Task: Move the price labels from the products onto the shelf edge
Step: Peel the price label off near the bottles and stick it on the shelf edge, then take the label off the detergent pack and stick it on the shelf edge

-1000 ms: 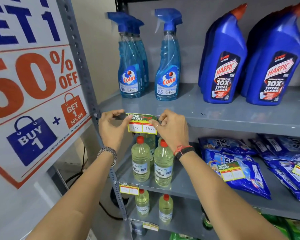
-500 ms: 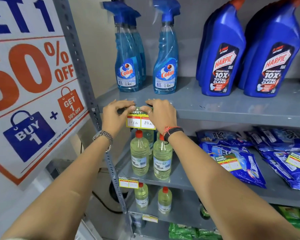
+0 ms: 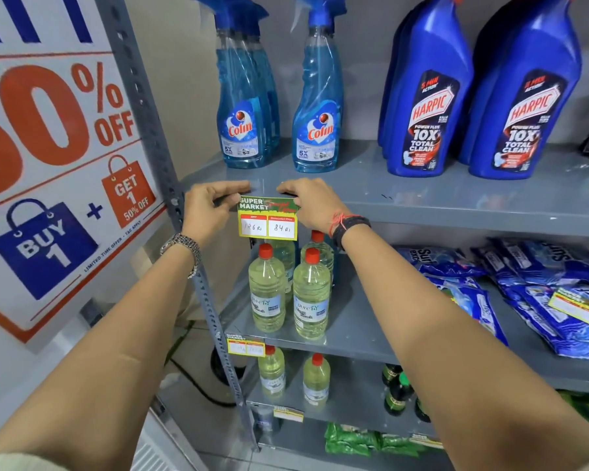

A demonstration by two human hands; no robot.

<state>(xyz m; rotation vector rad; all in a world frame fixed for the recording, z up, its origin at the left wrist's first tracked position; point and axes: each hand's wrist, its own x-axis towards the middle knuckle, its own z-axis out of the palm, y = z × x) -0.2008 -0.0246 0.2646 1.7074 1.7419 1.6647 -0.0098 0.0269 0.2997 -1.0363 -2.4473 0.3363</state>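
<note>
A green and yellow price label (image 3: 268,218) marked 126 and 84 hangs at the front edge of the grey shelf (image 3: 456,212), below the blue Colin spray bottles (image 3: 317,107). My left hand (image 3: 210,207) pinches its top left corner. My right hand (image 3: 312,207) presses on its top right corner, fingers over the shelf edge. Further right on the shelf below, another label (image 3: 577,309) lies on a blue detergent pouch (image 3: 558,321).
Blue Harpic bottles (image 3: 425,107) stand at the right of the top shelf. Pale yellow bottles (image 3: 310,294) stand on the shelf underneath, whose edge carries a label (image 3: 245,346). A lower shelf edge has one too (image 3: 288,414). A 50% off poster (image 3: 58,158) covers the left.
The label has settled against the shelf edge, its green header now showing between my hands, which hold its two top corners. The view has dropped slightly.
</note>
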